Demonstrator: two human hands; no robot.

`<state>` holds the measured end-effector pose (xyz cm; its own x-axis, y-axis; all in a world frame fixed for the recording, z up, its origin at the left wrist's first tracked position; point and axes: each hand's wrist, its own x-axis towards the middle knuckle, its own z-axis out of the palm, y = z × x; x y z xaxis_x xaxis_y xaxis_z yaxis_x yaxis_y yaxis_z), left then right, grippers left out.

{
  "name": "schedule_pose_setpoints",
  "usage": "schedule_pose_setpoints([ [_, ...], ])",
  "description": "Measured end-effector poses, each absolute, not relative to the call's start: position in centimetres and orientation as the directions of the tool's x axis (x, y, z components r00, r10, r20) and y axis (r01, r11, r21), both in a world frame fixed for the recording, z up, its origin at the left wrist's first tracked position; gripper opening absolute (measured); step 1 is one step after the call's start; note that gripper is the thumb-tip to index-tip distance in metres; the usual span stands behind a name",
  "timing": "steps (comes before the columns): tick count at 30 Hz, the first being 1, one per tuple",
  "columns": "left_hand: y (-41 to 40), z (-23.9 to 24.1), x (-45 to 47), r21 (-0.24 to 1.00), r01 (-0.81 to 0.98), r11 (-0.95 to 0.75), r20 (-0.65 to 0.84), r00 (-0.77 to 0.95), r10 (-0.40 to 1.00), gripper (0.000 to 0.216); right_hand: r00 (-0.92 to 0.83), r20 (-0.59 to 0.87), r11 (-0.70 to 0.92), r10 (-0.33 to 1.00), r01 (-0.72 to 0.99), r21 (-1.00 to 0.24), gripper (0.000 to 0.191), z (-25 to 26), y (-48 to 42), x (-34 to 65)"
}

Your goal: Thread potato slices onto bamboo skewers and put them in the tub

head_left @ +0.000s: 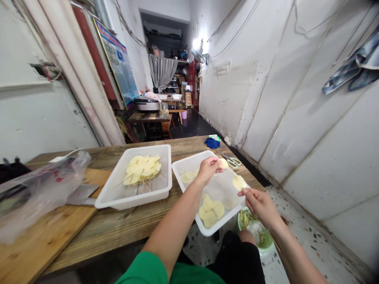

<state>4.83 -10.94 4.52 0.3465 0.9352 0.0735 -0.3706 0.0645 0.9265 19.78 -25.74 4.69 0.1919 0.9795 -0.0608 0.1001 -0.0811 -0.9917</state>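
Pinched in the fingers of my left hand [208, 170] is a thin pale-yellow slice [223, 163], which looks like potato. My right hand [258, 202] is closed at the lower edge of another slice [239, 182], which sits on a thin wooden skewer [232, 172]. The skewer's far end points toward the left hand's slice; whether it touches is too small to tell. Both hands are above a white plastic tray [204, 228] with loose slices [211, 210] inside. To the left, a second white tray [162, 193] holds a pile of skewered slices [142, 169].
Green-handled scissors [233, 162] and a blue cloth-like bundle [212, 142] lie beyond the right tray. At left are a wooden board [74, 221], a cleaver-like blade [83, 193] and a plastic bag [50, 197]. A green bin with peelings [265, 246] stands below, near my knee.
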Motion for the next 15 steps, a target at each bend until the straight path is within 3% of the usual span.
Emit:
schedule_pose_setpoints([
  [15,-10.9,4.4,4.8,0.942,-0.306,-0.14,0.221,0.25,0.943,0.031,0.172,-0.111,-0.134,0.979,0.128,-0.983,0.047,3.1,-26.0,18.4],
])
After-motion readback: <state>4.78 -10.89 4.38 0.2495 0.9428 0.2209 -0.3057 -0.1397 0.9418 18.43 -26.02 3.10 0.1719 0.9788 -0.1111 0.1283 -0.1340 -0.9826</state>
